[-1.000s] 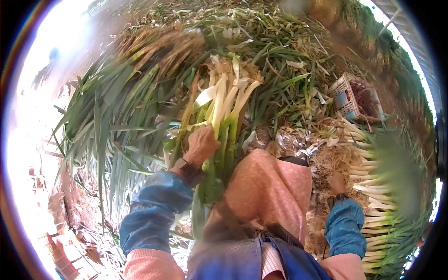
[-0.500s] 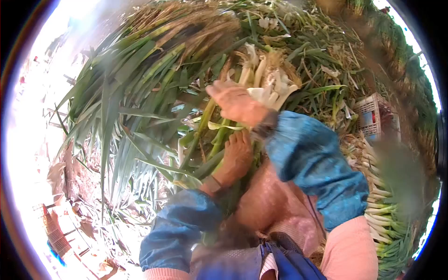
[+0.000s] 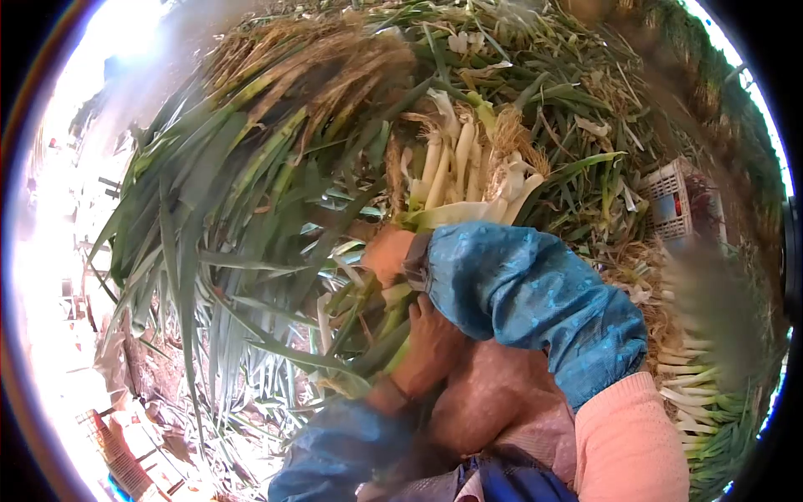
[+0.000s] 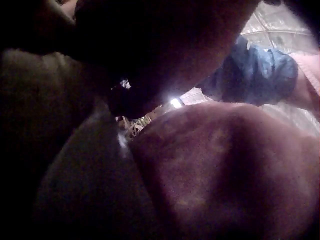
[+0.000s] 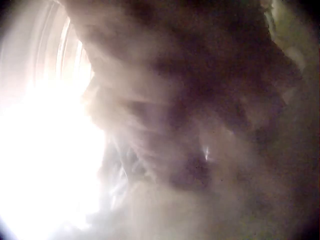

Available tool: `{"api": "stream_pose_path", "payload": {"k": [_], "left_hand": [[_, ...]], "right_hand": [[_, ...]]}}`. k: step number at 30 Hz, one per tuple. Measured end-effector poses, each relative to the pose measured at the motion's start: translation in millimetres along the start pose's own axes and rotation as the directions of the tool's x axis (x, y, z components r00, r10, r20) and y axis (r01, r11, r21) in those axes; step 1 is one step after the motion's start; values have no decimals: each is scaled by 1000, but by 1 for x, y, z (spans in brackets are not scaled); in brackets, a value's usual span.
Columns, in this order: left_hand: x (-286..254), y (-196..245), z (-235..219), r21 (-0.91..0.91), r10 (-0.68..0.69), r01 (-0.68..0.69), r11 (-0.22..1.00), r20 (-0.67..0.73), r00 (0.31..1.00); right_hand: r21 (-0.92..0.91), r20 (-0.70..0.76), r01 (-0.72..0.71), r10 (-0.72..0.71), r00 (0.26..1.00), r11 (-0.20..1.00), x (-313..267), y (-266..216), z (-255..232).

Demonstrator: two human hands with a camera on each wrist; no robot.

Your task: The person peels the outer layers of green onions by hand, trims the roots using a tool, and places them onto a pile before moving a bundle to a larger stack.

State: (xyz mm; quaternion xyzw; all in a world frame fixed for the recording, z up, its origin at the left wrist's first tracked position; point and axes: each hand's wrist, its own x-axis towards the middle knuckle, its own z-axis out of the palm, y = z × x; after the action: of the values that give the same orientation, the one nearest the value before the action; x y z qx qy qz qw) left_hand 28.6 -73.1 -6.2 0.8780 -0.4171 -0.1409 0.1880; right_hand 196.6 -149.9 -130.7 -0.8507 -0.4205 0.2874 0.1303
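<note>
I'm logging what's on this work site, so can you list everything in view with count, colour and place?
leek bundle: one, white stalks with green leaves, centre, held across the lap
leek heap: one big pile, green with brown roots, left and top
trimmed leeks: one row, too many to count, white and green, right edge
crate: one, white, upper right
trimmings: scattered, straw-coloured, on the ground at right
left hand: grips the bundle's green part, lower centre
right hand: on the bundle above the left hand; fingers hidden among leaves
sleeves: two, blue with pink cuffs
</note>
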Motion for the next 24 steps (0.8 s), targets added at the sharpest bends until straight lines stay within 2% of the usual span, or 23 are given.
{"api": "stream_pose_path", "payload": {"k": [2, 3, 4, 6, 7, 8, 9, 10, 11, 13, 15, 16, 18, 20, 22, 23, 24], "left_hand": [[0, -1, 7, -33, 41, -43, 999, -65, 997], [2, -2, 7, -47, 60, -65, 997, -98, 993], [1, -1, 8, -35, 87, -91, 995, -116, 989], [-1, -1, 6, -6, 140, -143, 990, -152, 978], [0, 1, 3, 50, 48, -45, 998, -68, 997], [3, 6, 1, 111, -53, 51, 993, 15, 998], [3, 10, 0, 174, -161, 143, 974, 96, 982], [1, 12, 1, 162, -115, 109, 981, 27, 993], [0, 10, 0, 155, -66, 72, 985, -42, 997], [0, 3, 5, 169, 20, 12, 986, -186, 982], [1, 5, -1, 101, -41, 54, 993, -125, 991], [2, 8, -2, 68, -64, 70, 995, -95, 993], [2, 5, 1, 139, -15, 33, 990, -131, 991], [0, 3, 5, 182, 18, 8, 983, -144, 989], [-1, 3, 8, 191, 31, -1, 982, -150, 988], [-2, 4, 9, 183, 29, 3, 983, -171, 985], [-1, 5, 10, 177, 28, 9, 984, -200, 979]], "right_hand": [[-105, -125, -80, 67, 990, 991, -6, -12, -5], [-126, -357, -201, 144, 923, 971, -8, -28, 6], [-116, -569, -321, 203, 797, 940, -12, -40, 11], [-270, -513, -323, 148, 845, 907, -1, -21, 16], [-240, -411, -325, 208, 888, 915, -24, -26, -19], [-206, -387, -342, 244, 889, 917, -45, -24, -47], [-161, -426, -383, 287, 858, 909, -67, -15, -74], [-108, -477, -432, 334, 813, 895, -95, -5, -101], [-53, -572, -487, 373, 731, 872, -127, 7, -127], [9, -755, -586, 390, 527, 810, -195, 30, -177], [-60, -876, -716, 307, 371, 695, -255, 41, -212], [-107, -908, -782, 260, 329, 614, -276, 42, -222], [-140, -875, -801, 306, 375, 582, -280, 25, -223], [-130, -770, -745, 407, 491, 654, -252, -1, -197], [7, -529, -587, 501, 685, 810, -214, -28, -152], [49, -425, -519, 488, 763, 854, -194, -45, -127], [-88, -444, -427, 348, 826, 900, -181, -54, -97]]}}
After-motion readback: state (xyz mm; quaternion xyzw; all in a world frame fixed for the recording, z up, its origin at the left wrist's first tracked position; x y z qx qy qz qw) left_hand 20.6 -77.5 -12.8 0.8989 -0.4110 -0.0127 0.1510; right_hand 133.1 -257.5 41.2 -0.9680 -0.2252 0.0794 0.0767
